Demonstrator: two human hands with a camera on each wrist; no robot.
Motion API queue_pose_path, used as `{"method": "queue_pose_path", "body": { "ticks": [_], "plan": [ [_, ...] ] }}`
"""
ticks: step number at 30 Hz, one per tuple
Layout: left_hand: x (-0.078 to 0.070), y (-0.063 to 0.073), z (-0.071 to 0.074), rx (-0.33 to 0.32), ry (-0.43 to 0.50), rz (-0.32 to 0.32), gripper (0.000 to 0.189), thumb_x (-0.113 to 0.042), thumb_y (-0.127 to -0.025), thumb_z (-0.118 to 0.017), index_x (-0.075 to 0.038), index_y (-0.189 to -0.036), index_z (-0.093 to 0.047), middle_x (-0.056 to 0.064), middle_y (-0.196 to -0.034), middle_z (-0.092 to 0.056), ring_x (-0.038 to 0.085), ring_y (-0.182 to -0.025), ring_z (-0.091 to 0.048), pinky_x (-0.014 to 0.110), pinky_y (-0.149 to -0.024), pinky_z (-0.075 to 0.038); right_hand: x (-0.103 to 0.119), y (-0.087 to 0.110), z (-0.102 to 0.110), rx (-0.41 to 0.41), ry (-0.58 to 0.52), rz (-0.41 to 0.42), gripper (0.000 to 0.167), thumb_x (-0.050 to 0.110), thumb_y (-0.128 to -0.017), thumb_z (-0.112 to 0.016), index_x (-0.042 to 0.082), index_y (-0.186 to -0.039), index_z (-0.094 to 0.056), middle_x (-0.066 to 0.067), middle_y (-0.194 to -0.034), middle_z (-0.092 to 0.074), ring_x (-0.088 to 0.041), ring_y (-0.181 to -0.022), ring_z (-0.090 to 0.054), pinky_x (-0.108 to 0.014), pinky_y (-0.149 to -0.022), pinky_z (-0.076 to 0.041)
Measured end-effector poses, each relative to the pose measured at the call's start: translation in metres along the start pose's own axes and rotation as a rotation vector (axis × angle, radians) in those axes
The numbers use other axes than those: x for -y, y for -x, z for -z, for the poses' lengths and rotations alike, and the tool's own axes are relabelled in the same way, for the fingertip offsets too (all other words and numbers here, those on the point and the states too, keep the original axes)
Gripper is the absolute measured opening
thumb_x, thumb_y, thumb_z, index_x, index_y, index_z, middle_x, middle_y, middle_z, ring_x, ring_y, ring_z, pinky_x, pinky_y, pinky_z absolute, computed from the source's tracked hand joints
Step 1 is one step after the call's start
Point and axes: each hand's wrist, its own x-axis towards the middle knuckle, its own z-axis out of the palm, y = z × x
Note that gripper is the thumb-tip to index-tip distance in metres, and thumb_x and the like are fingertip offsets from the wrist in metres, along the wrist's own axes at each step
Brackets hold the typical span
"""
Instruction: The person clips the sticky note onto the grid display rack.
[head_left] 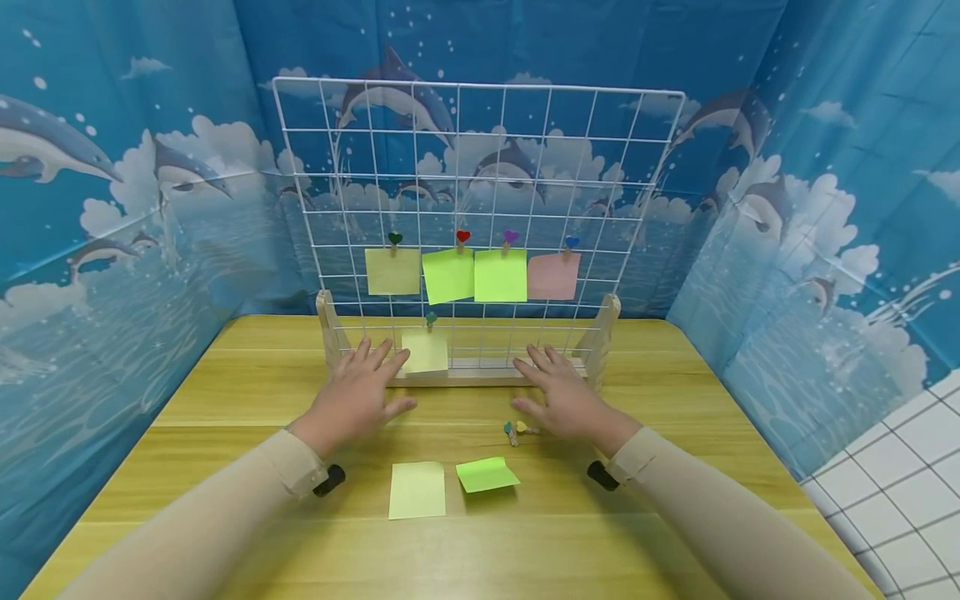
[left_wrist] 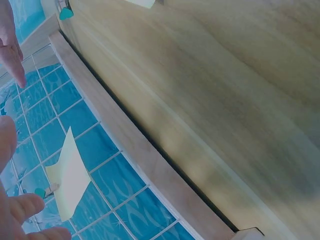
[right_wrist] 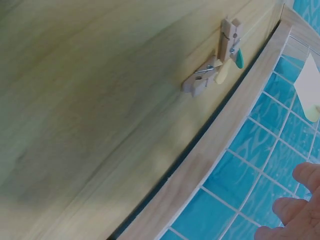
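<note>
My left hand (head_left: pixel 356 396) is held out with fingers spread, just beside a pale yellow sticky note (head_left: pixel 425 352) hung low on a white wire grid by a teal-heart clothespin (head_left: pixel 431 319). My right hand (head_left: pixel 564 398) reaches out the same way on the right, before the grid's wooden base (head_left: pixel 465 380). Both hands hold nothing; whether either touches the table or grid I cannot tell. Near the right thumb lie two small wooden clothespins, one with a teal heart (right_wrist: pixel 231 40) and one with a yellow heart (right_wrist: pixel 200 77). Closer to me lie a pale yellow note (head_left: pixel 417 490) and a bent bright green note (head_left: pixel 487 475).
Higher on the grid, clothespins hold a row of notes: dull yellow (head_left: pixel 392 272), two bright green including the left one (head_left: pixel 448 277), and pink (head_left: pixel 553 277). A blue dolphin curtain (head_left: pixel 90 242) surrounds the wooden table (head_left: pixel 247 400). White tiles (head_left: pixel 900 467) show at right.
</note>
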Motion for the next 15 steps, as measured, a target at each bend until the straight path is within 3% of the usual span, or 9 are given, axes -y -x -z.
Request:
{"method": "queue_pose_path", "body": {
  "ticks": [15],
  "plan": [
    [0.0003, 0.0100, -0.0076, 0.017, -0.001, -0.001, 0.082, -0.061, -0.100, -0.063, -0.014, -0.163, -0.040, 0.021, -0.171, -0.030, 0.054, -0.158, -0.020, 0.072, -0.125, -0.020, -0.0059, 0.0101, -0.0069, 0.038, 0.044, -0.010, 0.077, 0.049, -0.106, -0.060, 0.012, -0.167, -0.030, -0.021, -0.175, -0.014, -0.053, -0.160, -0.010, -0.070, -0.128, -0.014]
  ]
}}
